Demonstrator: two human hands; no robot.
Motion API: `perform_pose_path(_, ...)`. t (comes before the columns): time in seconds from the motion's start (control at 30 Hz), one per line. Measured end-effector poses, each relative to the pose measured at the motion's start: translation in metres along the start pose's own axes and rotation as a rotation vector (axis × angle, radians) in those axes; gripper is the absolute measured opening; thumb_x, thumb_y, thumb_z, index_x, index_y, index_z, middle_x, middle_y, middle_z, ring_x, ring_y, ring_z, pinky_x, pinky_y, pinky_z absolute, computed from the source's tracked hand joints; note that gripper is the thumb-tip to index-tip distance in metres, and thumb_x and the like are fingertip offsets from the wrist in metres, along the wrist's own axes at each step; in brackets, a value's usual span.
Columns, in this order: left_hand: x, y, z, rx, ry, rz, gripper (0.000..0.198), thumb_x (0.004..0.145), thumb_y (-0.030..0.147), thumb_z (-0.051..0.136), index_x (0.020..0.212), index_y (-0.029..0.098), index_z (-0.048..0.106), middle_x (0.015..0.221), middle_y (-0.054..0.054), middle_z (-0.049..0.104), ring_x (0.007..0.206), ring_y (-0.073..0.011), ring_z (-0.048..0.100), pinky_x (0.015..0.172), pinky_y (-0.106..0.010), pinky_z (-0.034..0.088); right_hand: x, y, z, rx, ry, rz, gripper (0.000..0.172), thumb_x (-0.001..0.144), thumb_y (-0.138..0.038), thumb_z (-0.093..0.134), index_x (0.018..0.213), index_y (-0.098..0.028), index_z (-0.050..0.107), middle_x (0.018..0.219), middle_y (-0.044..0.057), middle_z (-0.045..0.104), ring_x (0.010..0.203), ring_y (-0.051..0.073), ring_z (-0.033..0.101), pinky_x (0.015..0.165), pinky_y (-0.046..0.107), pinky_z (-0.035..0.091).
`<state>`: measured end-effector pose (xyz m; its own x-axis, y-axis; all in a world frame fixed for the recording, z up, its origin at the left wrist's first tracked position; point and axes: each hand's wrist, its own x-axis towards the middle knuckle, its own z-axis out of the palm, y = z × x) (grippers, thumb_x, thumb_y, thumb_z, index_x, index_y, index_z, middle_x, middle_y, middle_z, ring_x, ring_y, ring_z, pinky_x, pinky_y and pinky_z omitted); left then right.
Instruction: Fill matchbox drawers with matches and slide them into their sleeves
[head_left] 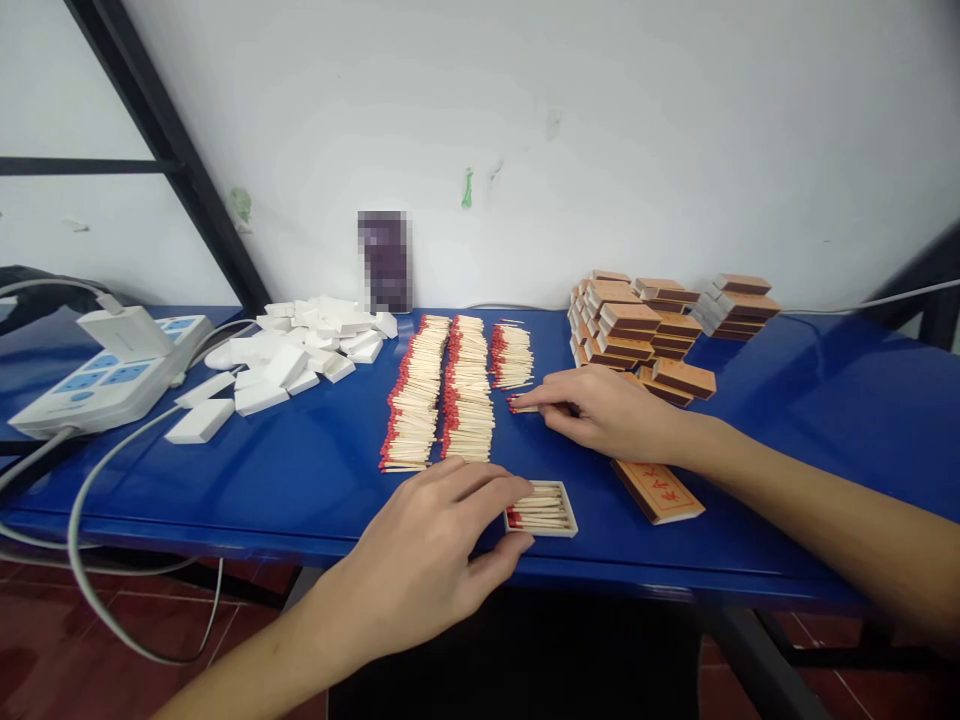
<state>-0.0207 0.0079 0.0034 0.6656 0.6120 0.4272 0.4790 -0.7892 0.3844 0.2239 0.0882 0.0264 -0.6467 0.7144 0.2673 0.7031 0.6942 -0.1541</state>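
My left hand is closed on the left end of a white matchbox tray near the table's front edge, thumb in front and fingers behind. Red-tipped matches lie inside that tray. Beyond it, my right hand pinches a few matches just above or on the blue tabletop, their red heads pointing left. Long rows of matches and a shorter row are laid out to the left of it. An orange matchbox sleeve lies under my right wrist.
White trays are heaped at the back left, beside a power strip with cables. Stacked matchboxes stand at the back right, with a smaller stack beyond. A blurred-out phone-like object leans on the wall.
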Motion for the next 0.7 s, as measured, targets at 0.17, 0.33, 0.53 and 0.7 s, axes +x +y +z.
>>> perform_pose_path(0.17,-0.0003,0.0,0.0001,-0.001,0.007,-0.001,0.027,0.094,0.023,0.062,0.122,0.021,0.061,0.116,-0.006,0.068,0.104,-0.0221,0.066,0.094,-0.038,0.054,-0.0005,-0.0001,-0.0004,0.006,0.03,-0.006,0.037,0.089,-0.013,0.048,0.112,-0.02,0.075,0.099,0.005,0.078,0.081,0.017,0.071,0.078,0.029,0.053)
perform_pose_path(0.33,-0.0003,0.0006,-0.0007,-0.002,0.003,0.003,0.026,0.095,0.023,0.062,0.121,0.021,0.06,0.116,-0.006,0.069,0.103,-0.0224,0.067,0.093,-0.038,0.055,-0.0012,0.0005,0.0008,0.032,0.027,-0.019,0.037,0.088,-0.011,0.048,0.113,-0.021,0.075,0.105,0.003,0.078,0.089,0.017,0.071,0.083,0.029,0.052)
perform_pose_path(0.53,-0.0004,0.0004,-0.0006,0.004,0.004,0.008,0.026,0.095,0.023,0.062,0.121,0.021,0.06,0.116,-0.006,0.068,0.104,-0.0222,0.066,0.093,-0.038,0.055,-0.0018,-0.0007,-0.0001,0.044,-0.001,-0.017,0.038,0.089,-0.012,0.047,0.115,-0.02,0.074,0.108,0.003,0.077,0.094,0.018,0.071,0.084,0.028,0.051)
perform_pose_path(0.7,-0.0005,0.0004,-0.0004,0.003,0.01,0.008,0.026,0.094,0.022,0.062,0.121,0.021,0.06,0.115,-0.006,0.069,0.104,-0.0224,0.067,0.093,-0.038,0.055,-0.0009,0.001,0.0004,0.0,0.024,0.103,0.036,0.09,-0.017,0.048,0.114,-0.021,0.074,0.098,0.003,0.078,0.083,0.019,0.07,0.074,0.029,0.05)
